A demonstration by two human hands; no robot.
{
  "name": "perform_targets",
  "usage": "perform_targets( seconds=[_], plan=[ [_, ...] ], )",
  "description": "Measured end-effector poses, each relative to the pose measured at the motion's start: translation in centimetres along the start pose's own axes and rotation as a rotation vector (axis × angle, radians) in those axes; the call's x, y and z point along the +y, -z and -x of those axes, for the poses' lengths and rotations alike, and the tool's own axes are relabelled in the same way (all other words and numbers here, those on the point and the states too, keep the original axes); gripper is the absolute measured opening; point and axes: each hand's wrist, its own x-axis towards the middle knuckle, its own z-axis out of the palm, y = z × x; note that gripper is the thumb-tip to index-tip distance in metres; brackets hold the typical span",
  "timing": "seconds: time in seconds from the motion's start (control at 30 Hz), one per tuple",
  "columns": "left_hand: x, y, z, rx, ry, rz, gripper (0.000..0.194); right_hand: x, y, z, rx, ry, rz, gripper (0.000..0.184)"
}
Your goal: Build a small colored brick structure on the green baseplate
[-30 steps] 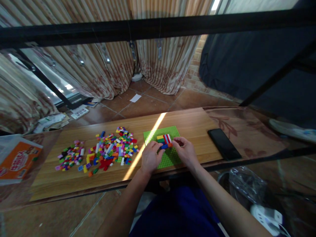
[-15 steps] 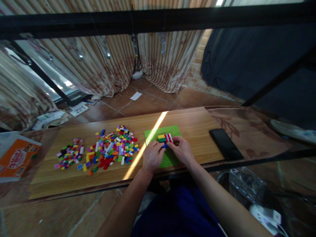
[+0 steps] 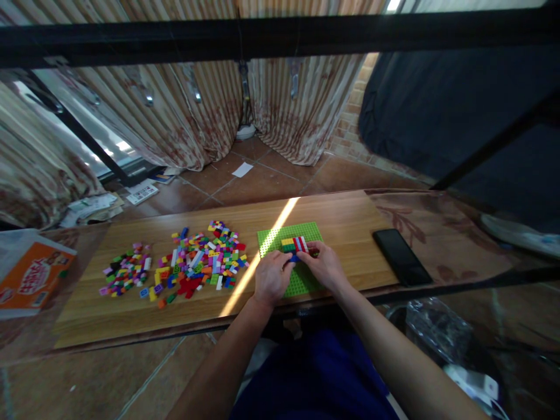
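Observation:
A small block of joined toy bricks (image 3: 294,244), with yellow, green, red and white parts, is over the green baseplate (image 3: 306,284). At its near side shows a blue brick (image 3: 294,258). My left hand (image 3: 272,275) pinches the blue brick from the left with thumb and fingertips. From the right, my right hand (image 3: 324,265) has its thumb at the blue brick and its fingers curled round the right end of the joined bricks. Part of the baseplate is hidden under both hands. Whether the bricks are pressed onto the baseplate, I cannot tell.
Loose bricks lie in a large pile (image 3: 205,259) and a smaller pile (image 3: 129,271) on the wooden board (image 3: 345,216). A black phone (image 3: 402,256) rests at the right. An orange and white box (image 3: 35,277) stands at the far left. A dark bar (image 3: 280,38) crosses overhead.
The whole view has shifted slightly. Both hands stay at the joined bricks, with the fingers only a little moved around the blue brick.

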Motion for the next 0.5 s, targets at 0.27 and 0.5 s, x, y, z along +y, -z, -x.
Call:
perform_targets(
  seconds=[0.27, 0.5],
  plan=[
    [0.0, -0.3, 0.1, 0.019, 0.028, 0.041, 0.014, -0.2, 0.3, 0.0, -0.016, 0.008, 0.013, 0.026],
    [0.1, 0.0, 1.3, 0.094, 0.2, 0.303, 0.037, -0.1, 0.2, -0.1, -0.03, -0.01, 0.025, 0.028]
  ],
)
